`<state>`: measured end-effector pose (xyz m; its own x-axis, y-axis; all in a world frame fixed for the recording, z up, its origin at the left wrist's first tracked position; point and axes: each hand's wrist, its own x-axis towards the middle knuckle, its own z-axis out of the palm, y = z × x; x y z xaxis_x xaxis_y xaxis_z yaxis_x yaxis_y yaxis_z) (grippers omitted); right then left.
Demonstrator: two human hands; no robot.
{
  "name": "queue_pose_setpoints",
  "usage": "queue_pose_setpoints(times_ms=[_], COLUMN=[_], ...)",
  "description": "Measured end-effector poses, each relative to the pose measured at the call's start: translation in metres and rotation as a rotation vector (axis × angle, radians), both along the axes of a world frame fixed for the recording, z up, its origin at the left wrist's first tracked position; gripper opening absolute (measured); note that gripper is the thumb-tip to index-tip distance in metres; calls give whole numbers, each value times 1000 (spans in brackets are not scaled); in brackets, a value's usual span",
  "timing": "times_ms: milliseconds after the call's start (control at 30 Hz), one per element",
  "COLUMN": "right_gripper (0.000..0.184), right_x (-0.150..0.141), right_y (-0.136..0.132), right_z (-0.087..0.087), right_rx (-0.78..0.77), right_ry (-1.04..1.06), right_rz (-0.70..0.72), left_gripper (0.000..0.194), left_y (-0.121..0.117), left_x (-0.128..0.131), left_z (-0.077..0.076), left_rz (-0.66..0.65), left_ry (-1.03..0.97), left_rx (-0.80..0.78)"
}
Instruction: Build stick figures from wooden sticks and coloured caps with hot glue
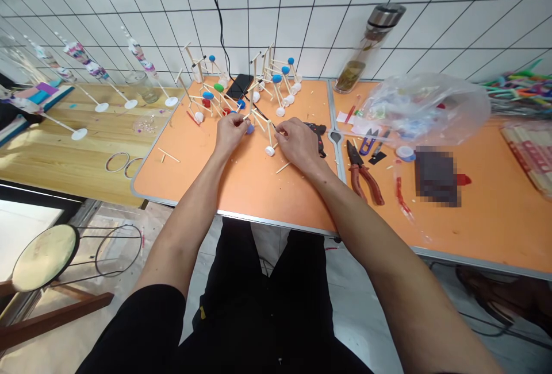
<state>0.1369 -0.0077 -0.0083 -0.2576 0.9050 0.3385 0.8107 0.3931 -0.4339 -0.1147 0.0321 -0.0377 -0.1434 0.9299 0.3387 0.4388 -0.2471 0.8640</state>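
A small model of wooden sticks and bottle caps (260, 114) stands between my hands on the orange table. At its near right foot is a white cap (269, 150); a blue cap (250, 128) shows by my left fingertips. My left hand (230, 132) pinches the model's left side, thumb and finger together. On the other side, my right hand (297, 141) has its fingers closed at the sticks near the white cap. The exact contact points are partly hidden by the fingers. A loose wooden stick (283, 168) lies just below my right hand.
Similar stick models (278, 78) stand behind, near a phone (240, 87). A black tool (318, 137) is partly behind my right hand. Pliers (362, 173), snips (369, 141), a plastic bag (426, 107) and a glass bottle (366, 49) are to the right. A stool (45, 257) stands lower left.
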Motion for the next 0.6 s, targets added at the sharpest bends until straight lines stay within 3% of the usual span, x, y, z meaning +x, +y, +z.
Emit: queue_pose_setpoints(times_ms=[600], right_gripper=[24], right_x=[0], right_y=[1], right_z=[-4], right_rx=[13], right_ry=[1], right_rz=[16], left_gripper=[23], left_y=[-2], left_x=[-1], left_z=[1], left_rz=[14], left_ry=[-16], left_rx=[3])
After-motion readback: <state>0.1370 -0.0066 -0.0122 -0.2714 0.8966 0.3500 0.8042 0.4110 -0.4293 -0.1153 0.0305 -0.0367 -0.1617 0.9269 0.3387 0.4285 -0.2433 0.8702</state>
